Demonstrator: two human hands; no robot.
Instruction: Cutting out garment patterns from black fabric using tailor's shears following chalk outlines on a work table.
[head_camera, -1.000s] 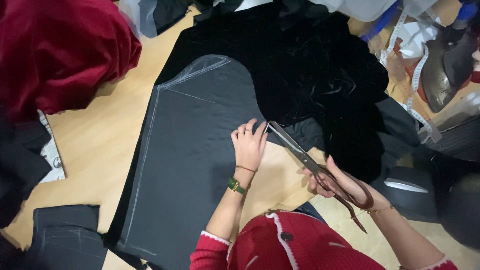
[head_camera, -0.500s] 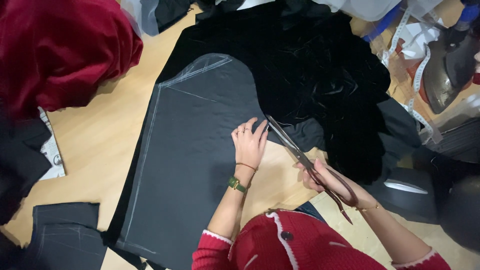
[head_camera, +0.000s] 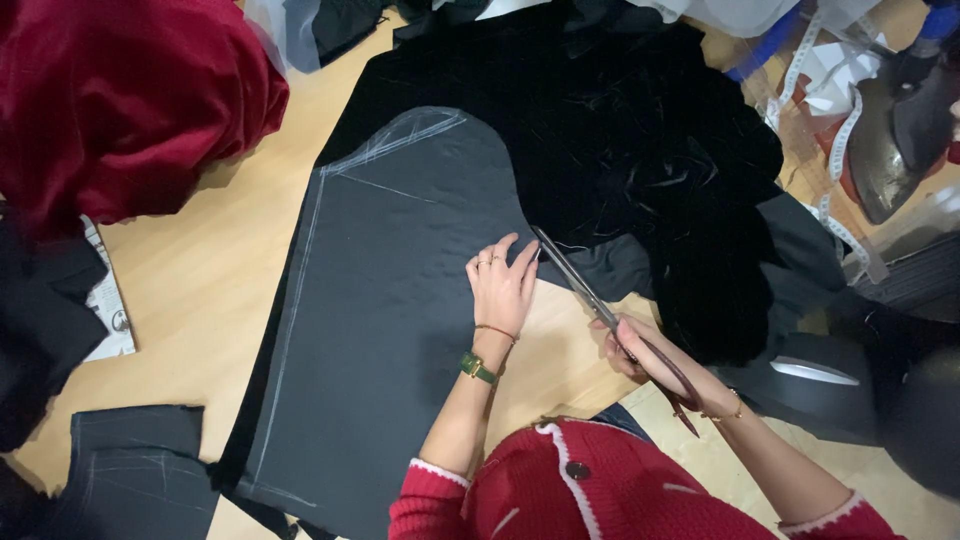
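Pinning the chalked grey fabric (head_camera: 380, 320) flat on the table (head_camera: 215, 290) with an open left hand (head_camera: 503, 283), so it won't shift, while the right hand (head_camera: 650, 355) grips shears (head_camera: 580, 285) at its edge.

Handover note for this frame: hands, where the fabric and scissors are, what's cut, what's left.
Left hand: flat on the dark grey fabric panel, pinning it beside the cut line.
Right hand: holds the scissors, blades nearly closed, tips at the panel's right edge by the left fingertips.
Panel lies on the wooden table, chalk outline visible; black velvet lies behind it.
Done: the right edge below the scissors looks cut free, bare table showing.
Left: the curved top edge ahead of the blades appears uncut.
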